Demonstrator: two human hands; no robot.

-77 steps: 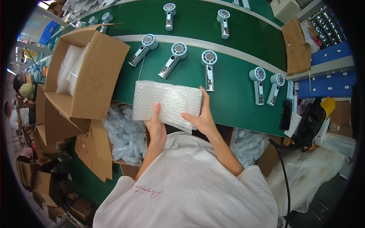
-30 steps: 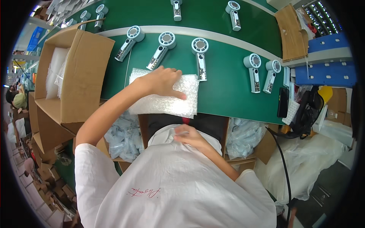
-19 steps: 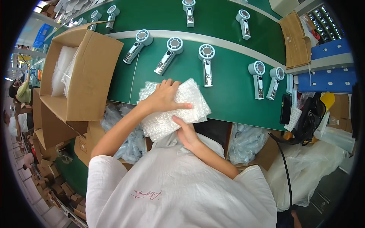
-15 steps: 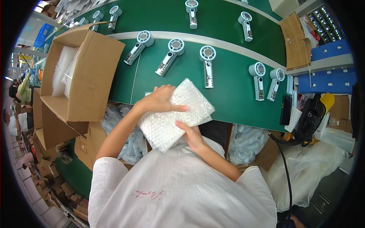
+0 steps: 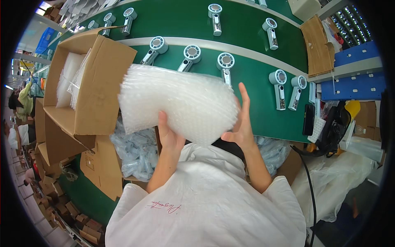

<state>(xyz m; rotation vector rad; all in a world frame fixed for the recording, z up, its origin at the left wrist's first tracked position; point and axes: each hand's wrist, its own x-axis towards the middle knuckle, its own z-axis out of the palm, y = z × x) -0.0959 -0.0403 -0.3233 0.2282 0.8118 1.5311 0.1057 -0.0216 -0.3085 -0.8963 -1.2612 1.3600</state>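
Fingers (image 5: pixel 163 119) of our left hand (image 5: pixel 172 140): closed on the lower edge of a bubble-wrap stack (image 5: pixel 175 99), thumb laid on its near face, the others hidden behind. Our right hand (image 5: pixel 244 131): fingers spread wide at the stack's right end, index raised, thumb well apart from it; some fingertips are lost behind the wrap, so we cannot tell how firmly they bear on it.

Bubble-wrap stack: whitish, layered, bowed, held aslant at the near edge of our green counter (image 5: pixel 259 109), masking part of the handles of three handheld fans (image 5: pixel 192 52). Handheld fans: pale blue, round-headed; we count five on the near strip, two lying clear to the right. Further fans (image 5: pixel 216 20): beyond the pale divider (image 5: pixel 177 40).

Carton (image 5: pixel 105 86): brown, open, at our left, containing plastic sheets (image 5: pixel 68 80). Bluish plastic-wrapped pieces (image 5: pixel 138 154): below the counter. Flat black device (image 5: pixel 308 119): at our right.
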